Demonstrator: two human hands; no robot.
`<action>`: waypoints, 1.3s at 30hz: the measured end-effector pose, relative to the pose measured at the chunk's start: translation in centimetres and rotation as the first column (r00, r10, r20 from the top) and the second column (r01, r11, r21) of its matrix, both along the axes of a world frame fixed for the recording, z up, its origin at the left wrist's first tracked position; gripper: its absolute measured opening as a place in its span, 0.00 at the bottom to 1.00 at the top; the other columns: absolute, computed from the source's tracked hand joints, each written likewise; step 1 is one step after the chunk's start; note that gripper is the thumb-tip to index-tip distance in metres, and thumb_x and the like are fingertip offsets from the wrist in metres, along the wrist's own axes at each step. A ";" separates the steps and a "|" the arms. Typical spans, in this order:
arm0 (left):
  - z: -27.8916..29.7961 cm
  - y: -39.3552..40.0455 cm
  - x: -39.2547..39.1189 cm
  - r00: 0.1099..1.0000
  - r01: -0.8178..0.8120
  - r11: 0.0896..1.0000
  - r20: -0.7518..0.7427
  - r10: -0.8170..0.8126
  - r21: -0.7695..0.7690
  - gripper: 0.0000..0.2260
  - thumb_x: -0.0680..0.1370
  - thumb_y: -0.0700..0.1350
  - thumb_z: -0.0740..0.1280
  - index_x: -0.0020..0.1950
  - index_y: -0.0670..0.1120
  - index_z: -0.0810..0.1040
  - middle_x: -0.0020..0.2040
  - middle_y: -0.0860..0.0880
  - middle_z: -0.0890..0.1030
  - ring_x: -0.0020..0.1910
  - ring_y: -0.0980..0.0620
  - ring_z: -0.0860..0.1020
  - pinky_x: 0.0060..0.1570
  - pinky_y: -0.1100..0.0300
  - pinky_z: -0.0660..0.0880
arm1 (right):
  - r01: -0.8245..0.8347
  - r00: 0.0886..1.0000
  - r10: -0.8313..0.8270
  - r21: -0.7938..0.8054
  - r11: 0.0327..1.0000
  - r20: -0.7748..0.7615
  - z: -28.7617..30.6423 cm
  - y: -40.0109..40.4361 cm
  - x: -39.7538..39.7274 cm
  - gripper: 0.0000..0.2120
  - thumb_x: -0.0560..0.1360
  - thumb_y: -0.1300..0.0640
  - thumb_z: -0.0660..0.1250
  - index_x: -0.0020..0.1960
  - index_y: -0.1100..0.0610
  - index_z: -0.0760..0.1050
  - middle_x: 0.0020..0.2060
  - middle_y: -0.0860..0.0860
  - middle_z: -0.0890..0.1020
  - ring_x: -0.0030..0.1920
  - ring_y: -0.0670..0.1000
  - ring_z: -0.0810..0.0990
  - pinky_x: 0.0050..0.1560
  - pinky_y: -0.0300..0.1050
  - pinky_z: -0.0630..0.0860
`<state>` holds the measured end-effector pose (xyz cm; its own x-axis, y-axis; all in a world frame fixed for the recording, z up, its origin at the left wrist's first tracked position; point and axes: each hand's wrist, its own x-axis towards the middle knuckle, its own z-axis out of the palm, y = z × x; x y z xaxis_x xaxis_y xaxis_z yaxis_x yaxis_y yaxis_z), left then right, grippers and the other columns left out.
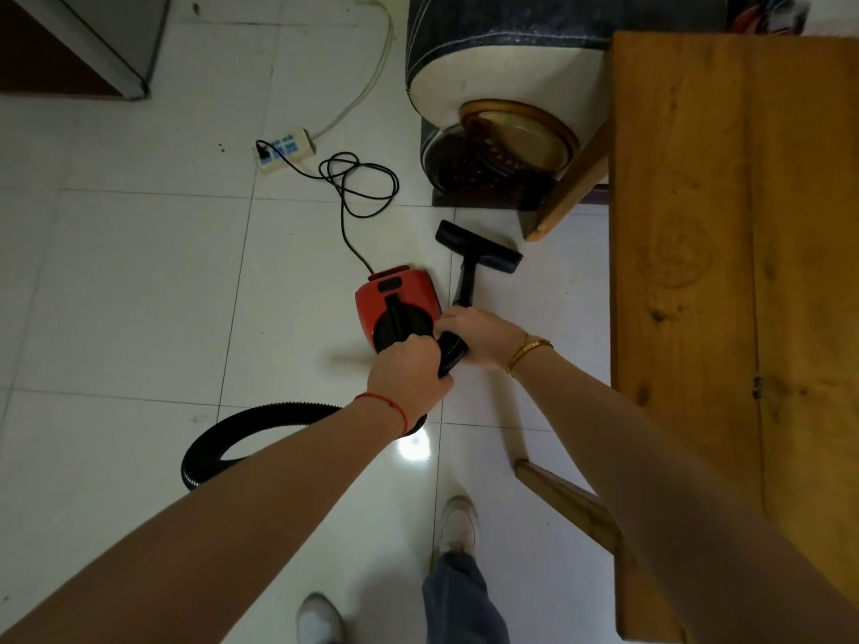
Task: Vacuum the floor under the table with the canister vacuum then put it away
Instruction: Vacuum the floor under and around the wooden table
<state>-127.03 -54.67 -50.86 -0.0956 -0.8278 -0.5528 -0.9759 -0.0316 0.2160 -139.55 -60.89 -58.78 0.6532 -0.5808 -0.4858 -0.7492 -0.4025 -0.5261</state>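
Both forearms reaching down, left hand [409, 369] and right hand [479, 334] curled round the black hose [451, 353] (ribbed end), red vacuum [397, 306] on the floor just beyond, floor brush [479, 247] near the table leg [564, 195].

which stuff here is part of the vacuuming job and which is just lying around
Job: vacuum, hose, wand, floor head, cord, power strip, table, left hand, right hand.

Lying about: sofa arm, grey cabinet.
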 end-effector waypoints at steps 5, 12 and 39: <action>1.8 2.7 1.8 0.990 0.134 0.991 0.035 -0.134 0.015 0.12 0.78 0.49 0.64 0.55 0.43 0.75 0.40 0.49 0.73 0.37 0.50 0.75 0.35 0.60 0.72 | 0.117 0.990 -0.118 0.014 0.993 0.081 1.0 4.6 0.8 0.11 0.71 0.60 0.70 0.54 0.58 0.77 0.53 0.56 0.77 0.51 0.55 0.77 0.56 0.49 0.75; 3.4 7.2 5.7 0.942 0.325 0.944 0.069 -0.328 0.049 0.12 0.77 0.53 0.64 0.54 0.46 0.76 0.47 0.47 0.80 0.44 0.47 0.80 0.37 0.58 0.72 | 0.305 0.937 -0.309 0.048 0.951 0.161 1.8 12.0 4.0 0.08 0.72 0.61 0.69 0.51 0.58 0.78 0.50 0.55 0.78 0.50 0.54 0.77 0.55 0.45 0.74; 2.7 -1.3 0.4 0.725 0.680 0.733 0.147 -0.673 0.005 0.13 0.78 0.50 0.64 0.58 0.43 0.72 0.51 0.46 0.79 0.46 0.47 0.80 0.38 0.58 0.72 | 0.737 0.657 -0.721 0.014 0.676 0.221 1.2 9.4 -0.3 0.06 0.70 0.65 0.70 0.46 0.61 0.77 0.45 0.56 0.81 0.46 0.53 0.79 0.53 0.45 0.75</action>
